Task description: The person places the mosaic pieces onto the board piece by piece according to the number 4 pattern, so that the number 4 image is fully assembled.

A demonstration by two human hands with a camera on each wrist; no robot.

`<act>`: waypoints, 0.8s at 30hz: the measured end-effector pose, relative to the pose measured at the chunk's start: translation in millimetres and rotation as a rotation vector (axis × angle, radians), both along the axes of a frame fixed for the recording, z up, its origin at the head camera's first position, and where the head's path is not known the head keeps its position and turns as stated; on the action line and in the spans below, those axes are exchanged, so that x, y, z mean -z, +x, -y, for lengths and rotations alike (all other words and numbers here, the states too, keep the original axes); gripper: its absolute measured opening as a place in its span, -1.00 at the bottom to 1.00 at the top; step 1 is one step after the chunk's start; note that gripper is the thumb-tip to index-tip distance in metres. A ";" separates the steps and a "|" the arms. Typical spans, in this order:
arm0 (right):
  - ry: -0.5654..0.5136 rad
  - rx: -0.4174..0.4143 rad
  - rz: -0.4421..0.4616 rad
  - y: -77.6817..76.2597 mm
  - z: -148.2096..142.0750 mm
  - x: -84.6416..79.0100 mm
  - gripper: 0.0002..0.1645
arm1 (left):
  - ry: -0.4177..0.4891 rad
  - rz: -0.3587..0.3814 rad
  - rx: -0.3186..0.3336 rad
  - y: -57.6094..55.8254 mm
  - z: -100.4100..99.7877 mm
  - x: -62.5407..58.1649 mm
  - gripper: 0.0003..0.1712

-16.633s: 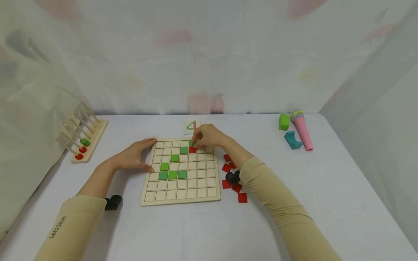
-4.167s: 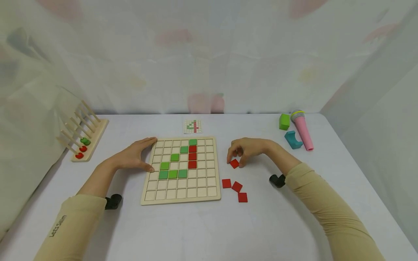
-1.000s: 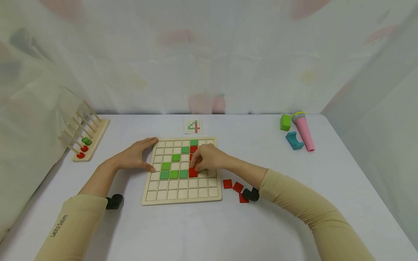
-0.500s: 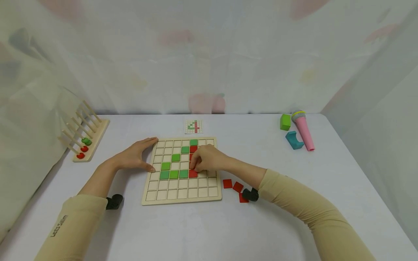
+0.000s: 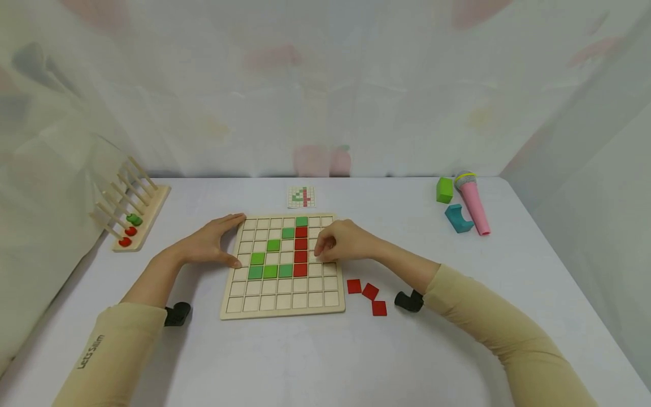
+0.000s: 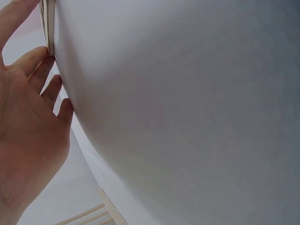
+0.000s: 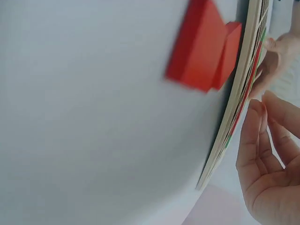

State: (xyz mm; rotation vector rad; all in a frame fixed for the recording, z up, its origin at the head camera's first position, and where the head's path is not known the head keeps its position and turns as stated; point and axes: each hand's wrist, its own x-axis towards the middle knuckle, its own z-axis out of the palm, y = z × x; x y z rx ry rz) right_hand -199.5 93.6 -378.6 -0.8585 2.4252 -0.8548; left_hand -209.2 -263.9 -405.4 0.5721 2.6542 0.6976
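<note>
A wooden grid board (image 5: 286,313) lies mid-table. Several green tiles (image 5: 273,245) form a slanting line and a row on it, and several red tiles (image 5: 301,244) fill a column below the top green one. My left hand (image 5: 205,243) rests along the board's left edge, thumb and fingers spread; in the left wrist view its fingertips touch the board's side (image 6: 50,28). Over the right part of the board is my right hand (image 5: 348,240), fingers loosely bent, nothing between them. Three loose red tiles (image 5: 370,291) lie right of the board.
A small pattern card (image 5: 302,197) lies behind the board. At the left stands a wooden peg rack (image 5: 147,217) with red and green beads. A pink toy microphone (image 5: 473,206), a green block (image 5: 444,190) and a teal arch block (image 5: 458,219) lie at the back right.
Since the oldest frame, more red tiles have joined the column downward and the loose pile has shrunk. My right hand has just let go of the lowest red tile and moved right; the left stays.
</note>
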 end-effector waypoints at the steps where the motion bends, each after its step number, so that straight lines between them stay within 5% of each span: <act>1: -0.003 0.006 0.010 -0.4 -3.9 0.3 -0.94 | 0.000 0.001 0.000 -0.2 0.1 0.3 0.41; 8: -0.006 0.002 0.056 -3.0 -30.4 8.4 -0.95 | 0.005 -0.009 0.004 -0.6 0.2 0.8 0.41; 24: 0.042 -0.185 0.210 -1.8 -53.4 14.3 -0.85 | 0.005 -0.006 0.003 -0.4 0.0 -0.1 0.41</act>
